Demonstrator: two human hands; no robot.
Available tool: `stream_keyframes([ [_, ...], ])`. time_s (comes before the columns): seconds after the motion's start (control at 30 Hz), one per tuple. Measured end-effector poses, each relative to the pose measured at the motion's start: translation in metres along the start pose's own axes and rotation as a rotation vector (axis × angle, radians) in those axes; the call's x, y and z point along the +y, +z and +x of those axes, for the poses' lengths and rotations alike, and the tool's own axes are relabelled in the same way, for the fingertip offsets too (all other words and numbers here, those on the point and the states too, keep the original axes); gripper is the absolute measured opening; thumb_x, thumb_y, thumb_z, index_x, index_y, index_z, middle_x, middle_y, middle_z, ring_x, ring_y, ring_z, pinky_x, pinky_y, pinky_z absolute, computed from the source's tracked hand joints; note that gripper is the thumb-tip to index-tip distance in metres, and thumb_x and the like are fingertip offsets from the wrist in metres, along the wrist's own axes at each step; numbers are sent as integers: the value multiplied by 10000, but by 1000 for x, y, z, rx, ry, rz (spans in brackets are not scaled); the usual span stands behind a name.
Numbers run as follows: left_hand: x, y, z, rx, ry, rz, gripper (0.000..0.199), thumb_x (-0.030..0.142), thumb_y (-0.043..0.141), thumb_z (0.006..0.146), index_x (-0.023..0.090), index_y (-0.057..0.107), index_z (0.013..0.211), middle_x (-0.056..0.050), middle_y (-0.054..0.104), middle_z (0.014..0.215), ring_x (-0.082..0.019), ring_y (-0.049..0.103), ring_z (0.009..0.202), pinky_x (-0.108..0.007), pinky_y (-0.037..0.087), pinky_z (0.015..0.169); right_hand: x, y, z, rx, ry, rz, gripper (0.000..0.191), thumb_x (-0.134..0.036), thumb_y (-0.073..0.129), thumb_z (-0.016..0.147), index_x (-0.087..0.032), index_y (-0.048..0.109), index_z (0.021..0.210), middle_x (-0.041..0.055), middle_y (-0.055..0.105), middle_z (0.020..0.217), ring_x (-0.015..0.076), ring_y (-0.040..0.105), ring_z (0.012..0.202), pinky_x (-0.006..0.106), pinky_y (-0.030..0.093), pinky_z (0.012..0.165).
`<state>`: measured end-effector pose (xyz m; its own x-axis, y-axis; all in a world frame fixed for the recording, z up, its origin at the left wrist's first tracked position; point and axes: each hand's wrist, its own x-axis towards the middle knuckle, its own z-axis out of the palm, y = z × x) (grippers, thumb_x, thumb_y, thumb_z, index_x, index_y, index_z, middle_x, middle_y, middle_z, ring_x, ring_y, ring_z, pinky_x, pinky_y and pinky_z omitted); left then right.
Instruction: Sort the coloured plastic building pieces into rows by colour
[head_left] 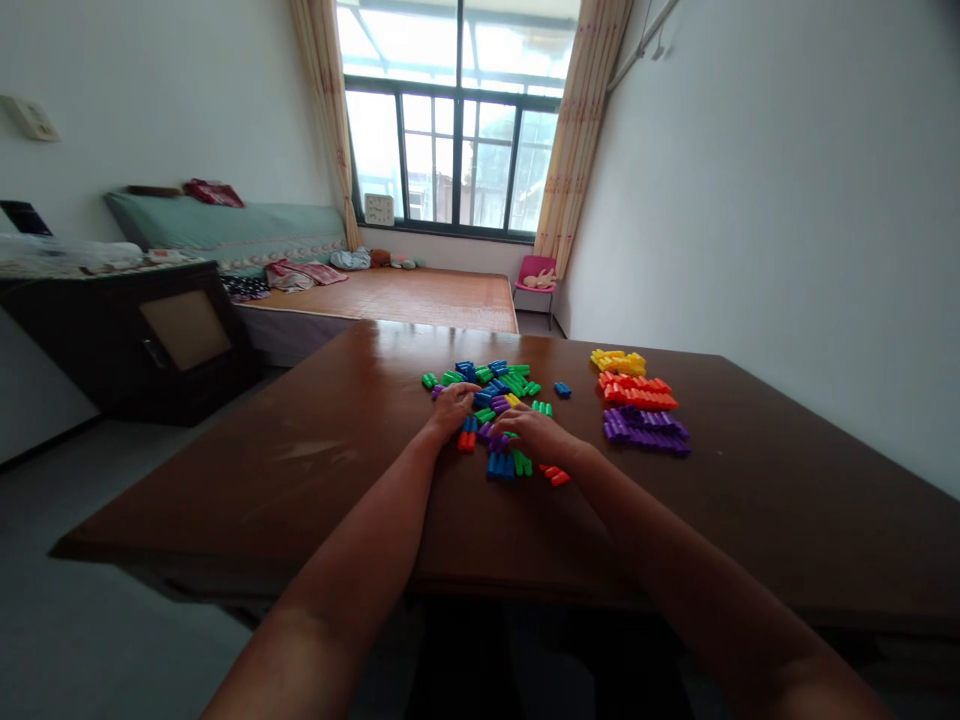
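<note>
A loose pile of small plastic ribbed blocks, mostly green (517, 382) and blue (501, 466), lies on the brown table (337, 450). My left hand (452, 408) rests at the pile's left side, fingers stretched over the blocks beside a blue-and-red piece (467, 436). From the right, my right hand (531, 428) reaches in with fingers curled down around a purple block (495, 441); its fingertips are partly hidden. Just beyond that hand is a small yellow block (512, 400). Some orange blocks (556, 475) lie below my right wrist.
Right of the pile lie grouped yellow blocks (618, 362), orange-red blocks (637, 391) and purple blocks (646, 430). One blue block (562, 390) sits apart between them and the pile. Past the table are a bed (420, 295), a pink chair (535, 272) and a dark cabinet (112, 340).
</note>
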<state>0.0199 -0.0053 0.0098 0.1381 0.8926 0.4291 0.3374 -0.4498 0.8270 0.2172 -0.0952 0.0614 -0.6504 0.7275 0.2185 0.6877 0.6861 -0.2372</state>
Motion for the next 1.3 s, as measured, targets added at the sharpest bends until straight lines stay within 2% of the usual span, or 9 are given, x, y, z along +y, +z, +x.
stream_keyframes([
  [0.17, -4, 1, 1, -39, 3, 37, 249, 172, 516, 819, 173, 735, 936, -59, 727, 1016, -201, 659, 974, -360, 520, 928, 4, 3, 14, -91, 12, -19, 333, -151, 692, 737, -209, 702, 1064, 73, 656, 1049, 220, 586, 993, 315, 463, 872],
  [0.37, -2, 0, 1, -64, -8, 40, 261, 181, 515, 814, 160, 735, 953, -67, 734, 1009, -205, 669, 952, -357, 526, 916, 7, -8, -5, 177, 101, 80, 273, -239, 704, 742, -198, 663, 1009, 56, 670, 1006, 191, 595, 938, 307, 472, 836],
  [0.5, -2, -1, 1, -73, -8, 52, 258, 190, 520, 808, 162, 737, 945, -62, 737, 998, -207, 672, 936, -356, 530, 903, 46, -28, -62, 473, 437, 241, 296, -365, 648, 802, -195, 648, 1044, 54, 704, 958, 167, 640, 792, 289, 498, 735],
  [0.63, -2, 1, 3, -80, 3, 89, 248, 183, 524, 799, 166, 741, 917, -55, 737, 992, -198, 667, 944, -333, 527, 898, 100, -35, -135, 732, 889, 110, 391, -494, 638, 783, -174, 652, 1008, 84, 720, 919, 214, 666, 826, 326, 493, 757],
  [0.83, -4, 0, 3, -50, -12, 101, 250, 197, 535, 793, 154, 742, 927, -65, 738, 948, -202, 671, 913, -331, 538, 861, 124, -25, -173, 535, 1131, -62, 377, -548, 610, 780, -211, 689, 930, 83, 723, 928, 248, 664, 849, 337, 467, 730],
  [0.97, -1, -1, 1, -38, -11, 83, 237, 173, 551, 783, 165, 742, 923, -57, 738, 985, -194, 672, 926, -321, 531, 879, 114, -28, -162, 635, 1049, -91, 439, -576, 568, 810, -194, 686, 991, 100, 711, 973, 236, 648, 820, 339, 465, 737],
  [1.1, 0, 2, 1, -41, -30, 80, 241, 136, 532, 798, 158, 739, 921, -59, 743, 975, -184, 678, 915, -317, 530, 881, 81, -21, -119, 745, 728, -89, 353, -452, 498, 896, -167, 676, 1005, 108, 696, 986, 208, 623, 813, 338, 469, 793],
  [1.23, -1, 3, 1, -50, -29, 71, 244, 132, 526, 808, 158, 738, 926, -56, 746, 960, -175, 680, 896, -310, 533, 876, 28, -2, -53, 387, 230, -19, 237, -291, 528, 908, -211, 673, 1077, 82, 680, 1084, 209, 581, 1015, 336, 447, 911],
  [1.3, -3, 3, 1, -52, -18, 59, 246, 138, 527, 807, 160, 739, 930, -56, 745, 970, -173, 680, 900, -303, 535, 872, 4, 6, -23, 221, 88, -53, 264, -229, 537, 903, -227, 656, 1138, 78, 652, 1151, 206, 545, 1096, 339, 421, 960],
])
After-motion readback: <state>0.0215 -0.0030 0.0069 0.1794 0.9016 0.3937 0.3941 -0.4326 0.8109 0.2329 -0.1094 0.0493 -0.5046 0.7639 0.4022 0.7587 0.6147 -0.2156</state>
